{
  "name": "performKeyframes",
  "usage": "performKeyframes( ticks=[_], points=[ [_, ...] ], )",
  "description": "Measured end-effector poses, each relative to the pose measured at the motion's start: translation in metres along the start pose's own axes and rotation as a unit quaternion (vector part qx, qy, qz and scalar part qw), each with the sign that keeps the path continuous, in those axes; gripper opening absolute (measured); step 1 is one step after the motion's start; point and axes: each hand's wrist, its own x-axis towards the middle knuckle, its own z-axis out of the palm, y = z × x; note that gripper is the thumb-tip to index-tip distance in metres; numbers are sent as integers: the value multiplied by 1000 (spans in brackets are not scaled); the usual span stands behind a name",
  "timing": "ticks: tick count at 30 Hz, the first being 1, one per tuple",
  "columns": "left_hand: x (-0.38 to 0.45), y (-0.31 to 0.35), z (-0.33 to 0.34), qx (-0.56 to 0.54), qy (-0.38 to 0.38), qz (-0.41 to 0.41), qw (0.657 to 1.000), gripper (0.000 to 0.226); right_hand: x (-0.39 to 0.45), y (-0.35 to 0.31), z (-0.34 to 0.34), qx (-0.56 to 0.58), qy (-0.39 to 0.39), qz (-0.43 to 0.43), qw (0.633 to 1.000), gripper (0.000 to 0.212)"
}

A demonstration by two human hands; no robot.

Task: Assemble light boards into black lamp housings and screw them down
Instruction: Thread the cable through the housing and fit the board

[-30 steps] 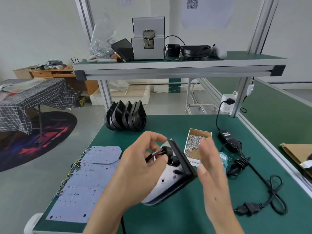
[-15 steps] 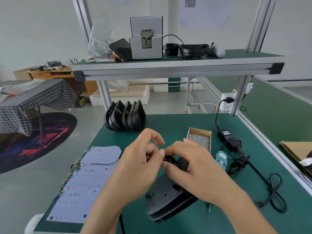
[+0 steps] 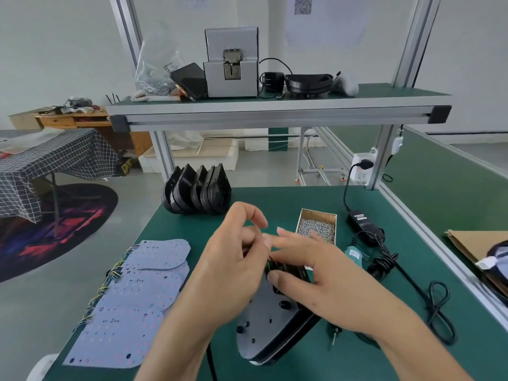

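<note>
Black lamp housing (image 3: pixel 270 328) lying back-side up on the green bench (image 3: pixel 316 204), near the front edge, far end hidden under both hands. Left hand (image 3: pixel 233 268) curled over that end, fingertips bunched as if pinching something small; what they hold cannot be told. Right hand (image 3: pixel 316 279) laid across the housing, thumb pressed on its back, fingers nearly straight and reaching toward the left fingertips. Just left, a fanned stack of pale light boards (image 3: pixel 132 301) with coloured wires along the edge. Just beyond the hands, an open box of screws (image 3: pixel 317 228). Teal screwdriver (image 3: pixel 354 254) beside the box, power adapter (image 3: pixel 361 224) and cable further right. Row of spare housings (image 3: pixel 196 193) standing at the bench's far left corner.
</note>
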Motion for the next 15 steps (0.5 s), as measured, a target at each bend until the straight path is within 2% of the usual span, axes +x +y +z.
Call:
performKeyframes(
  ticks=[2, 4, 7, 12, 15],
  points=[
    [0, 2, -1, 36, -17, 18, 999, 23, 1, 0, -6, 115, -21, -34, 993, 35],
    [0, 4, -2, 59, -16, 30, 998, 22, 4, 2, -6, 164, -30, -43, 985, 32],
    [-1, 6, -1, 46, 1, 18, 999, 29, 9, 11, 1, 163, -31, -31, 986, 31],
    [-1, 9, -2, -18, 3, -7, 1000, 33, 6, 8, -1, 161, -10, -74, 984, 21],
    [-2, 10, -4, -25, 5, -7, 1000, 30, 5, 8, 1, 136, -8, -15, 991, 18]
  ],
)
